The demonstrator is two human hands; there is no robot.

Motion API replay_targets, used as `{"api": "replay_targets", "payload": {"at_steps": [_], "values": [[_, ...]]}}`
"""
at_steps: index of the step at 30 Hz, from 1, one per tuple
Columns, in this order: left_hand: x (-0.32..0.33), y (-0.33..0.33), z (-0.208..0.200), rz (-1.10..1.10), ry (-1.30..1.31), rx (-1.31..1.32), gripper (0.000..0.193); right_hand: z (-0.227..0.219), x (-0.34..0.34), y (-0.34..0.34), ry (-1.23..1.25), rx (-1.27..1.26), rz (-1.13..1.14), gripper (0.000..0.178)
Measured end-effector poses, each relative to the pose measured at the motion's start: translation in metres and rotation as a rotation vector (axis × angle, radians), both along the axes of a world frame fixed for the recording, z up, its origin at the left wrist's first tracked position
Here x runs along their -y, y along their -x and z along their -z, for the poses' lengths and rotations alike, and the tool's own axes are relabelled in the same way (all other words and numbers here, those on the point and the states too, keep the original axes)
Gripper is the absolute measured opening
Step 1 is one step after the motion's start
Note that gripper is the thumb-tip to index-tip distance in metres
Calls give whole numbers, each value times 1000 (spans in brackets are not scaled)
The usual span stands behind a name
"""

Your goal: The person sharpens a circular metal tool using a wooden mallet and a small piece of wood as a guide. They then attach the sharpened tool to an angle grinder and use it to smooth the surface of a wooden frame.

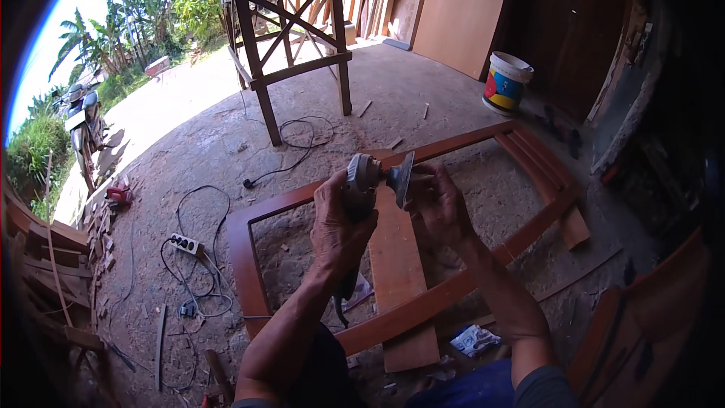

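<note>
My left hand [332, 219] is wrapped round the body of an angle grinder [361, 185], lifted in front of me with its head up. A round disc [404, 179] is fitted on its spindle, facing right. The fingers of my right hand [442, 208] are curled at the disc's right face and rim; the fingertips are partly hidden behind it. Beneath my hands, a reddish-brown wooden frame [243, 257] with curved rails lies on the floor. A lighter wooden plank [399, 279] runs under the frame, below the grinder.
A power strip [186, 244] with tangled black cords lies left of the frame. Farther back stand a dark wooden trestle [264, 79] and a paint bucket [507, 83]. Wood scraps [57, 257] are heaped at the left edge. A crumpled plastic packet [474, 340] rests near my right forearm.
</note>
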State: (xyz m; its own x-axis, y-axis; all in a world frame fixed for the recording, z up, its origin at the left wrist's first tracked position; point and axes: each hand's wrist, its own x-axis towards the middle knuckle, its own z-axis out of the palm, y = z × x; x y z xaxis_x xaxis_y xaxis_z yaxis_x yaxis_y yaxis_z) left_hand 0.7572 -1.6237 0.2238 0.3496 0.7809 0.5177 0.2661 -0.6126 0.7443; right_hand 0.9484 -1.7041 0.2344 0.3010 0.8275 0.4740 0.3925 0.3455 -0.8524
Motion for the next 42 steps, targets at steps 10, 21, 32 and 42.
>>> {"api": "replay_targets", "payload": {"at_steps": [10,21,32,42], "values": [[-16,4,2,304,454,315,73,-9,-3,18,-148,294,122,36],[-6,15,-17,359,703,348,72,-24,1,37,-436,829,90,62],[-9,3,-16,346,723,373,74,-27,6,27,-409,911,137,76],[-11,11,-11,351,675,305,74,-24,-5,34,-308,812,171,82]]}}
